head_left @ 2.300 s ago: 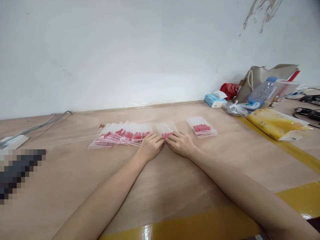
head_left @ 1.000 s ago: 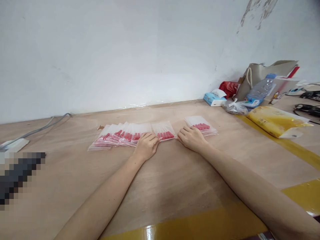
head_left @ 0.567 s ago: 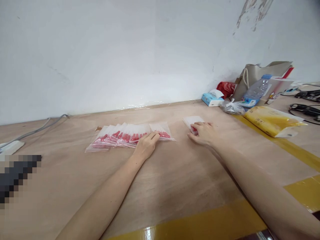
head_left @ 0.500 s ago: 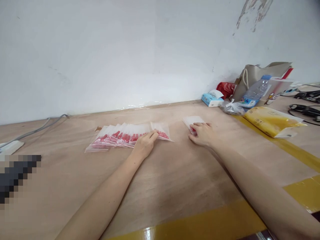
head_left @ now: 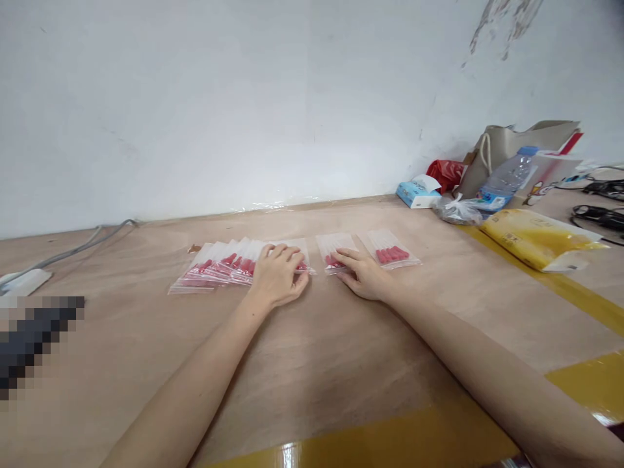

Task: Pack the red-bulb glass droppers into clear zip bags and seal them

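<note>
- Pressing my left hand (head_left: 277, 281) flat, fingers spread, on the right end of the fanned row of bags (head_left: 229, 266), I have my right hand (head_left: 363, 278) open as well, fingertips resting on the near edge of a single bag (head_left: 335, 249) just to its right.
- Neither hand grips anything; both only lie on top of the thin clear plastic.
- The slick bags could, I judge, slide over one another under my left palm, so a sideways push might break up the overlap of the row.
- The single bag could skid away or turn askew on the smooth bench (head_left: 312, 364), since only fingertips hold its edge.
- The red pieces inside could bunch to one end if a bag is dragged rather than lifted.
- The single bag lies between my two hands, near the row's end but apart from it.
- The small stack of bags (head_left: 391, 252) lies just to the right of my right hand, untouched.
- Beyond it, well apart on the right, stand a water bottle (head_left: 507, 179) and a yellow pack (head_left: 539, 237).
</note>
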